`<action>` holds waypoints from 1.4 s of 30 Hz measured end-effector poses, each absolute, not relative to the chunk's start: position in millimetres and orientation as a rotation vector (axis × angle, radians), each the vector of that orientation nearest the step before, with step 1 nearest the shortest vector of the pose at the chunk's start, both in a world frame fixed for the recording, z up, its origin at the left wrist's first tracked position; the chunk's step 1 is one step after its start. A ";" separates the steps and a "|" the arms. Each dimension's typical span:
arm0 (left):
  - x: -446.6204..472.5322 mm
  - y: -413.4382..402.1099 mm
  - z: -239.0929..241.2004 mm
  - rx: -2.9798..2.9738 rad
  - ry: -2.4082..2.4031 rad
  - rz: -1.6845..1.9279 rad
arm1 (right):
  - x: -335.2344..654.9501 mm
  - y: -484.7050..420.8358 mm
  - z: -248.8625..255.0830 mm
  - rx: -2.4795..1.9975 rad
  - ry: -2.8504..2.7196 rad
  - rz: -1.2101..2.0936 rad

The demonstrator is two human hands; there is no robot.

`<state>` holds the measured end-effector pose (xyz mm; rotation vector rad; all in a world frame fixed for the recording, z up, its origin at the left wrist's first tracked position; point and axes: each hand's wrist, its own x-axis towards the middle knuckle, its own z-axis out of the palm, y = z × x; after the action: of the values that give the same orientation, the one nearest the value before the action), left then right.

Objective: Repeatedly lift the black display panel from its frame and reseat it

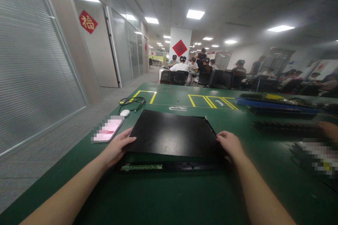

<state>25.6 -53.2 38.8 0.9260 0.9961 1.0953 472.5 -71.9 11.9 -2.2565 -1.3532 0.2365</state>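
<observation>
Black flat panel [171, 133] over the table [169, 197]: your left hand [118, 147] and right hand [230, 144] grip opposite side edges, likely for balance; green circuit strip [142, 167] shows on your side of its near edge.

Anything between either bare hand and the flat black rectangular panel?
Nothing visible blocks the bare left hand: its thumb overlaps the flat black rectangular panel. At the panel's right edge, a thin dark frame side shows by the bare right hand; whether it separates them, I can't tell.
</observation>
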 end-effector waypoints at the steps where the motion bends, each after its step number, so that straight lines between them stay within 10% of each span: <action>1: 25.3 -53.1 38.5 0.932 0.989 1.092 | 472.5 -71.8 11.8 -2.254 -1.360 0.229; 42: 28.3 -58.1 47.7 0.915 1.047 1.088 | 469.4 -73.4 10.5 -2.216 -1.378 0.188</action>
<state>28.3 -58.1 47.7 0.9153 1.0475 1.0879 469.4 -73.4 10.5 -2.2161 -1.3783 0.1880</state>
